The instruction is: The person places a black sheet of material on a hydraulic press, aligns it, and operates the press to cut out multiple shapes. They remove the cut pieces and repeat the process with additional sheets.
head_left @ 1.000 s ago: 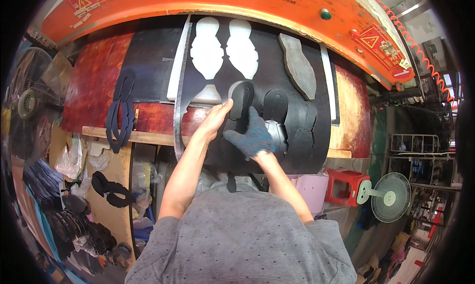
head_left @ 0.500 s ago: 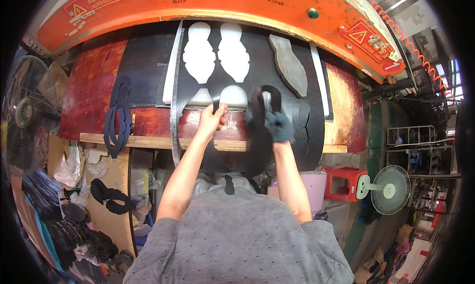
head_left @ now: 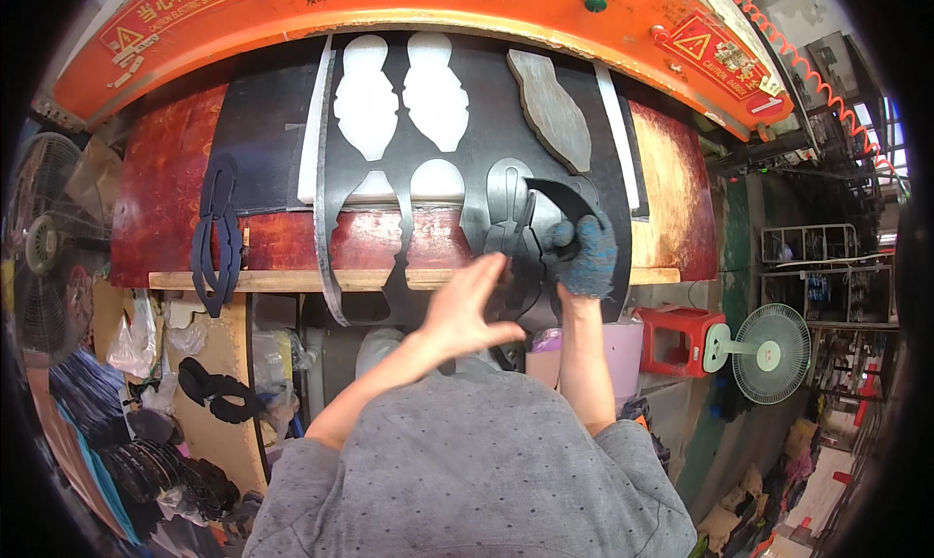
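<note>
A large black sheet [head_left: 482, 91] lies across the bench, its near part hanging over the front edge. Sole-shaped cut-outs in it show a white board [head_left: 368, 96] beneath. My right hand [head_left: 586, 258], in a blue-grey knit glove, is closed on a curved black cut piece [head_left: 569, 196] above the sheet's right part. Bare and with thumb and fingers spread, my left hand [head_left: 465, 310] hovers near the bench's front edge, beside dark cut shapes [head_left: 508, 196] in the sheet. A grey, wavy-edged block [head_left: 552, 110] rests on the sheet at the far right.
An orange machine beam [head_left: 418, 3] with green buttons spans the back. Looped black cut pieces [head_left: 216, 232] hang over the bench's left front edge. A red stool [head_left: 678, 342] and a fan [head_left: 769, 354] stand at right; another fan [head_left: 44, 242] is at left.
My left hand has left the sheet's strip, moving right and nearer to me, and its fingers have spread. My right hand has shifted slightly right with the black piece. The view has shifted a little.
</note>
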Demonstrator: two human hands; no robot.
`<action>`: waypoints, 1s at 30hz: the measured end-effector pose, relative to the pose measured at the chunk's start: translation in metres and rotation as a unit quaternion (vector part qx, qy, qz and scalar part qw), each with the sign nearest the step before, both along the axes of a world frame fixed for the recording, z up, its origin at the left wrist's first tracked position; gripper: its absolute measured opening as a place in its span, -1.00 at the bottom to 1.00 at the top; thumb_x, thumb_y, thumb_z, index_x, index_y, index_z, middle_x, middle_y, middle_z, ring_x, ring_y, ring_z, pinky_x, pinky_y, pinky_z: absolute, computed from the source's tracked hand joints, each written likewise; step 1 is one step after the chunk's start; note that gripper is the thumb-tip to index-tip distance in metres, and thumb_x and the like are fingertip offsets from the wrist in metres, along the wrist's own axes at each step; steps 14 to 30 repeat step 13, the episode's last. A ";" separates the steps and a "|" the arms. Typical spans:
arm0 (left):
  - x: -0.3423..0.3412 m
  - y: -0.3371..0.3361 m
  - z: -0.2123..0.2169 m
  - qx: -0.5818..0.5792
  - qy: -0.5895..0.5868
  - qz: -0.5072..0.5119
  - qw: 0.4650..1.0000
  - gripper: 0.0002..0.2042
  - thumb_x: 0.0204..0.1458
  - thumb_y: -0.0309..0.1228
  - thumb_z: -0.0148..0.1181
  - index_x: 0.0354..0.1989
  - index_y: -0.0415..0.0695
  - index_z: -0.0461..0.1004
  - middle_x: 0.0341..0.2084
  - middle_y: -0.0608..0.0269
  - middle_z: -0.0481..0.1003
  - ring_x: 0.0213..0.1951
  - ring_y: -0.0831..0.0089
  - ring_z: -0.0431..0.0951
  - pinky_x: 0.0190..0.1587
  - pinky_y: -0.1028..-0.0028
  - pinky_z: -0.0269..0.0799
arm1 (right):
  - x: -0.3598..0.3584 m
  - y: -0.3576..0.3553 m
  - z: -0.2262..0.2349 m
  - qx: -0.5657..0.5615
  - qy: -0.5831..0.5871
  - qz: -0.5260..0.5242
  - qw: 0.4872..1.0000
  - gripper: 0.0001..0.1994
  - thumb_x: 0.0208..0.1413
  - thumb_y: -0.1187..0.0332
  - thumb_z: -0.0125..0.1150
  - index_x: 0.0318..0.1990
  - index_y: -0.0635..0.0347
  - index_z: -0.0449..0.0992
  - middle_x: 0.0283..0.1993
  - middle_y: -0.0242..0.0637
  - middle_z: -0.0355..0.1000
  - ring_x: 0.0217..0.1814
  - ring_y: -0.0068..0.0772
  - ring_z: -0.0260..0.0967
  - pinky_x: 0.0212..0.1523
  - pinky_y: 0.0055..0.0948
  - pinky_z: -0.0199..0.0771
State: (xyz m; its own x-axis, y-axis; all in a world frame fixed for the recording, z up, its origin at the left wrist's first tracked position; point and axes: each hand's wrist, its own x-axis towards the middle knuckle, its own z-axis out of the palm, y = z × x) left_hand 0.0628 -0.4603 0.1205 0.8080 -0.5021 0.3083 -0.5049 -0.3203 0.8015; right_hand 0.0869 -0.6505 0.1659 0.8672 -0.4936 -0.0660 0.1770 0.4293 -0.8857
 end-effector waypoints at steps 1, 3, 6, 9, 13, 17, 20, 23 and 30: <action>-0.009 -0.013 0.006 0.039 0.016 0.020 0.999 -0.17 -0.22 -0.10 0.42 0.25 -0.22 0.23 0.18 -0.12 0.29 0.15 0.06 0.37 0.15 0.20 0.32 | 0.005 0.009 0.000 -0.010 0.008 0.032 0.999 -0.65 0.15 0.34 0.05 0.04 0.37 0.39 -0.38 -0.33 0.41 -0.43 -0.52 0.36 -0.39 -0.49 0.44; -0.011 -0.018 0.010 0.053 0.045 0.044 0.997 -0.28 -0.11 -0.14 0.34 0.23 -0.21 0.26 0.15 -0.13 0.32 0.14 0.04 0.39 0.13 0.20 0.34 | 0.009 0.020 0.004 -0.030 0.033 0.095 0.994 -0.68 0.18 0.31 0.02 -0.01 0.36 0.44 -0.46 -0.36 0.40 -0.44 -0.52 0.36 -0.39 -0.53 0.39; 0.008 0.001 0.012 -0.006 0.211 0.022 0.977 -0.58 0.07 -0.31 0.15 0.10 -0.18 0.39 -0.07 0.03 0.52 -0.04 0.13 0.54 0.03 0.29 0.42 | 0.016 0.017 0.010 -0.066 -0.021 0.143 0.987 -0.66 0.19 0.30 0.01 0.02 0.36 0.43 -0.46 -0.33 0.40 -0.43 -0.49 0.38 -0.37 -0.51 0.40; 0.040 0.045 0.028 -0.399 0.504 0.013 0.766 -0.67 0.21 -0.35 0.03 0.07 -0.28 0.36 -0.29 0.10 0.56 -0.45 0.45 0.58 -0.56 0.58 0.36 | 0.024 0.011 -0.002 0.024 0.004 0.068 0.997 -0.71 0.18 0.22 0.04 -0.08 0.26 0.42 -0.35 -0.29 0.42 -0.32 -0.41 0.41 -0.30 -0.37 0.45; 0.055 0.041 0.061 -0.378 0.462 0.030 0.801 -0.61 0.18 -0.32 0.10 0.13 -0.22 0.29 -0.22 0.08 0.55 -0.45 0.43 0.60 -0.56 0.61 0.36 | 0.016 -0.017 -0.057 0.157 0.031 0.289 0.944 -0.22 0.03 -0.16 0.21 0.31 0.07 0.12 0.04 -0.22 0.41 -0.08 -0.15 0.44 -0.16 -0.19 0.50; 0.055 0.041 0.061 -0.378 0.462 0.030 0.801 -0.61 0.18 -0.32 0.10 0.13 -0.22 0.29 -0.22 0.08 0.55 -0.45 0.43 0.60 -0.56 0.61 0.36 | 0.016 -0.017 -0.057 0.157 0.031 0.289 0.944 -0.22 0.03 -0.16 0.21 0.31 0.07 0.12 0.04 -0.22 0.41 -0.08 -0.15 0.44 -0.16 -0.19 0.50; 0.055 0.041 0.061 -0.378 0.462 0.030 0.801 -0.61 0.18 -0.32 0.10 0.13 -0.22 0.29 -0.22 0.08 0.55 -0.45 0.43 0.60 -0.56 0.61 0.36 | 0.016 -0.017 -0.057 0.157 0.031 0.289 0.944 -0.22 0.03 -0.16 0.21 0.31 0.07 0.12 0.04 -0.22 0.41 -0.08 -0.15 0.44 -0.16 -0.19 0.50; 0.055 0.041 0.061 -0.378 0.462 0.030 0.801 -0.61 0.18 -0.32 0.10 0.13 -0.22 0.29 -0.22 0.08 0.55 -0.45 0.43 0.60 -0.56 0.61 0.36 | 0.016 -0.017 -0.057 0.157 0.031 0.289 0.944 -0.22 0.03 -0.16 0.21 0.31 0.07 0.12 0.04 -0.22 0.41 -0.08 -0.15 0.44 -0.16 -0.19 0.50; 0.055 0.041 0.061 -0.378 0.462 0.030 0.801 -0.61 0.18 -0.32 0.10 0.13 -0.22 0.29 -0.22 0.08 0.55 -0.45 0.43 0.60 -0.56 0.61 0.36 | 0.016 -0.017 -0.057 0.157 0.031 0.289 0.944 -0.22 0.03 -0.16 0.21 0.31 0.07 0.12 0.04 -0.22 0.41 -0.08 -0.15 0.44 -0.16 -0.19 0.50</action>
